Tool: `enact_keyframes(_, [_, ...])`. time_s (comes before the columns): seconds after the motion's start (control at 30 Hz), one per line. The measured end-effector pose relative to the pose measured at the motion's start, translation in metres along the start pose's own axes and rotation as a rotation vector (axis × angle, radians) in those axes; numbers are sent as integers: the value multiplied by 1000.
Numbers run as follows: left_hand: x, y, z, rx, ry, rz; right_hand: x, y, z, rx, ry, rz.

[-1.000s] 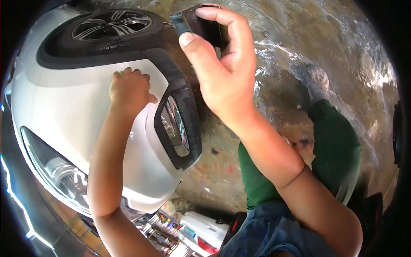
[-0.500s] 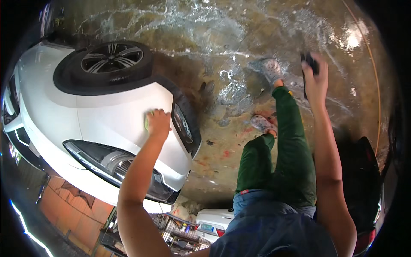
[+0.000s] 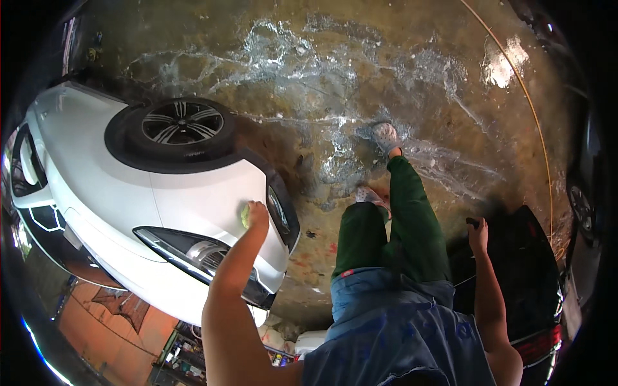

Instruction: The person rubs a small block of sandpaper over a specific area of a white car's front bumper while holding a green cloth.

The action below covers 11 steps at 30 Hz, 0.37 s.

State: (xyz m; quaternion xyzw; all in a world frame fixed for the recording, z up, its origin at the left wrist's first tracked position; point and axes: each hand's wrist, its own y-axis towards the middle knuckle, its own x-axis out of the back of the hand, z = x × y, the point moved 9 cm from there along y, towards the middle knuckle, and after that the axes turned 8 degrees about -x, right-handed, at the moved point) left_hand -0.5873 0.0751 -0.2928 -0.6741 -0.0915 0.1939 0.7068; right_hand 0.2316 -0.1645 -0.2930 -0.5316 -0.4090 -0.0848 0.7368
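Observation:
A white car (image 3: 193,193) stands on my left, its headlight (image 3: 206,253) and black-rimmed front wheel (image 3: 182,122) facing me. My left hand (image 3: 259,215) is closed round a yellow-green sponge (image 3: 245,217), which rests against the white front corner beside the dark bumper vent (image 3: 278,212). Out to my right, my right hand (image 3: 478,235) is wrapped round a small black object (image 3: 472,222). Its kind does not show, as the fingers cover part of it. That hand is over the edge of a black car (image 3: 508,270).
The wet concrete floor (image 3: 399,71) has pale cracks and puddles. A yellow-orange hose (image 3: 531,106) runs along the right. A grey car (image 3: 582,199) stands at the far right. Cluttered shelves (image 3: 183,357) and an orange wall (image 3: 106,321) show at lower left; part of another white car (image 3: 309,341) shows below.
My right hand has dropped back toward the black car, still holding the black object. The whole view has shifted. My left hand stays at the white car's front corner with the sponge.

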Motion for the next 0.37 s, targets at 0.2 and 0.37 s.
enact_keyframes(0.2, [31, 15, -47, -156, -15, 48, 43, -4, 59, 75, -49, -40])
enact_keyframes(0.37, [0, -7, -90, -273, -470, 108, 54, 9, 194, 85, 13, 205])
